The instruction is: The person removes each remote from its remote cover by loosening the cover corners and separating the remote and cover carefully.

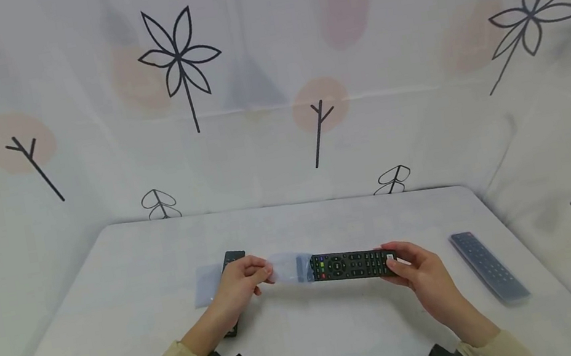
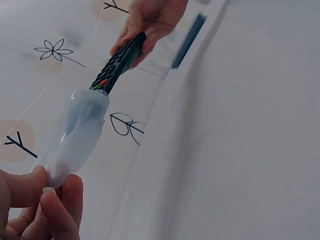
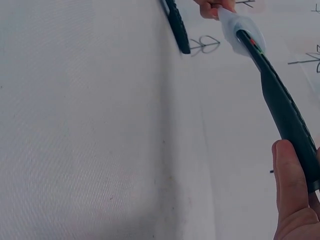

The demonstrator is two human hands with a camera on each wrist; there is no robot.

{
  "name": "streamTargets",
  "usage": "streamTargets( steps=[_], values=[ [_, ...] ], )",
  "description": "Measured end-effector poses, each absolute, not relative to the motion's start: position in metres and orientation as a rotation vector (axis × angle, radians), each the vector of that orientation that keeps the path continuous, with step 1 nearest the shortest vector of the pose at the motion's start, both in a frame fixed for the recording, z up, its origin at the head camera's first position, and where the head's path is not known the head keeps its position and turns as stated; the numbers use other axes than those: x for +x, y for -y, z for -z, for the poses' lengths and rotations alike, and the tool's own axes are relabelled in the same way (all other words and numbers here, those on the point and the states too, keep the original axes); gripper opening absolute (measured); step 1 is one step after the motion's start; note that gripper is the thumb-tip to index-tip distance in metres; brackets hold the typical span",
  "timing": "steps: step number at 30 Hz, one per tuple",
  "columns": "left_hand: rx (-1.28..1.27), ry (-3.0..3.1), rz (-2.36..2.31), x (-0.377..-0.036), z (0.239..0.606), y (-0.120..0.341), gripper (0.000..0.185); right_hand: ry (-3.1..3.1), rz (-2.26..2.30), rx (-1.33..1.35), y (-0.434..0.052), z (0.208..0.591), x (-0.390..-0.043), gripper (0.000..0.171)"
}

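A black remote control [image 1: 352, 264] with coloured buttons is held level above the white table [image 1: 119, 329]. My right hand [image 1: 408, 264] grips its right end. A clear plastic sleeve [image 1: 290, 267] covers only the remote's left tip. My left hand [image 1: 245, 278] pinches the sleeve's far end. In the left wrist view the sleeve [image 2: 75, 137] runs from my fingertips [image 2: 47, 200] up to the remote [image 2: 117, 62]. The right wrist view has my thumb [image 3: 290, 185] lying on the remote [image 3: 282, 107], with the sleeve [image 3: 240, 30] at its far tip.
A second black remote [image 1: 230, 274] lies on the table under my left hand, beside another clear sleeve [image 1: 206, 284]. A remote inside a sleeve [image 1: 489, 265] lies at the right. A patterned white curtain [image 1: 270, 81] closes in the table on three sides.
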State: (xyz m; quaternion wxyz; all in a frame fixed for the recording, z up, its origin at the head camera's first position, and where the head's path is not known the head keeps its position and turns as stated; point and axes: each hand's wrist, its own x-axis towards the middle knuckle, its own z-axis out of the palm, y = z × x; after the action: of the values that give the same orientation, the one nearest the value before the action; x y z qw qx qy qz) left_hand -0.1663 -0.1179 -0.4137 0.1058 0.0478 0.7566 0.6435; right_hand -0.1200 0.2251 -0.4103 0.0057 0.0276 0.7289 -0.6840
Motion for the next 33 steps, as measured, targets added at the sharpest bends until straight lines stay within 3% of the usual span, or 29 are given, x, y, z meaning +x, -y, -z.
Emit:
streamTargets(
  steps=[33],
  values=[
    [0.120, -2.244, -1.932, -0.1668, 0.4170, 0.1266, 0.015, -2.264, 2.226, 0.150, -0.2317, 0.4140, -0.1193, 0.038]
  ],
)
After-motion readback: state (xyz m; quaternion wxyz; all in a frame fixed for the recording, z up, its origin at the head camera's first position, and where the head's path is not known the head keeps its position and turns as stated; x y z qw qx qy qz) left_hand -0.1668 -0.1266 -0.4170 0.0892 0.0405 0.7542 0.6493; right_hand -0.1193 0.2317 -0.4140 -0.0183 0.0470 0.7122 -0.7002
